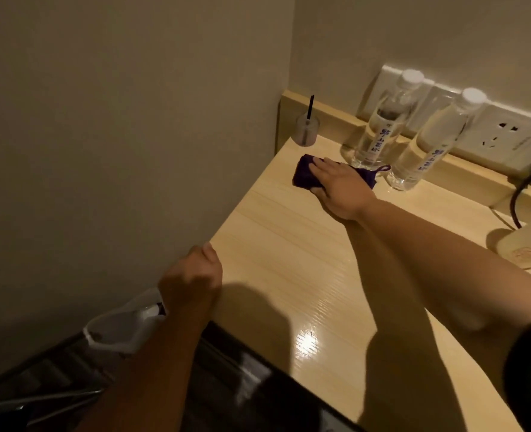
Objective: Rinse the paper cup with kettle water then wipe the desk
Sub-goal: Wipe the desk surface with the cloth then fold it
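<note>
My right hand [339, 187] presses flat on a folded purple cloth [304, 174] near the far left corner of the light wooden desk [289, 260]. The cloth's loop sticks out behind the hand, close to two water bottles. My left hand [195, 275] grips the desk's left edge with curled fingers. A white paper cup [526, 244] stands at the right edge of the view, partly cut off. The kettle is not in view; only a black cable [516, 198] runs down from a plug.
Two clear water bottles [379, 132] [429, 145] stand against the raised back ledge. A small clear holder with a black pen [308, 129] sits in the far corner. Wall sockets [504, 132] are behind. A bin with a plastic liner [121, 328] is below the desk's left side.
</note>
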Available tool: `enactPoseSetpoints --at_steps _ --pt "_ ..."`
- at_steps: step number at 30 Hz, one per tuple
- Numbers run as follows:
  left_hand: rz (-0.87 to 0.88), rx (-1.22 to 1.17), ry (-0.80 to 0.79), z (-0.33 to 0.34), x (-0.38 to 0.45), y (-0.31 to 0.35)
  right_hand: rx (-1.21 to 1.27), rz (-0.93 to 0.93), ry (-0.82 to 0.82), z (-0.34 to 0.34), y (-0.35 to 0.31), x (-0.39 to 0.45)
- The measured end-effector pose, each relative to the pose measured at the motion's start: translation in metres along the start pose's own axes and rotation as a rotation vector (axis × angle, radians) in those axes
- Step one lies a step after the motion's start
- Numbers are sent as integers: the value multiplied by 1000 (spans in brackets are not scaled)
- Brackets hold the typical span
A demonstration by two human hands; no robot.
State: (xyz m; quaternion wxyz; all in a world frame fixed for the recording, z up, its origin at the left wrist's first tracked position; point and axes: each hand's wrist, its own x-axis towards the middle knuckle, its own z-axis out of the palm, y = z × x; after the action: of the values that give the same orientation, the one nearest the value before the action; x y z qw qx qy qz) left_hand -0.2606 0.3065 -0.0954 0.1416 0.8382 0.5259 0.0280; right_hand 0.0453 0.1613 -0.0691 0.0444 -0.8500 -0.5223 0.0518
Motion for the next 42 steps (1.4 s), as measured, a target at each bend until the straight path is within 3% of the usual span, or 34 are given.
enactPoseSetpoints --at_steps 4,10,17,20,25,27,29,33,35,37,39,42 --pt "65 55 28 -3 0 4 40 -45 -47 -4 -25 -67" --pt "72 -26 34 -2 0 8 157 -98 -64 10 -108 -247" --pt "89 -40 -58 -19 -8 8 277 11 -113 9 -173 -359" --pt "83 -75 -102 -28 -15 10 646 185 -64 -6 -185 -381" --pt "213 -24 -107 -25 -54 28 1635 904 188 -56 -145 -361" --pt "221 1 -125 -19 -66 39 1753 991 326 -75 -111 -339" --pt "214 50 -120 -13 -73 43 1574 941 417 -91 -77 -308" --pt "202 88 -51 -8 -74 44 713 608 419 -90 -7 -222" --pt "218 112 -28 -6 -75 44 382 373 292 -72 21 -174" --pt "213 137 -22 -3 -73 44 123 228 66 -43 40 -140" --pt "186 144 -25 0 -69 45 -16 168 -43 -17 51 -127" --pt "175 141 -7 4 -67 45 -27 140 -2 -3 60 -127"
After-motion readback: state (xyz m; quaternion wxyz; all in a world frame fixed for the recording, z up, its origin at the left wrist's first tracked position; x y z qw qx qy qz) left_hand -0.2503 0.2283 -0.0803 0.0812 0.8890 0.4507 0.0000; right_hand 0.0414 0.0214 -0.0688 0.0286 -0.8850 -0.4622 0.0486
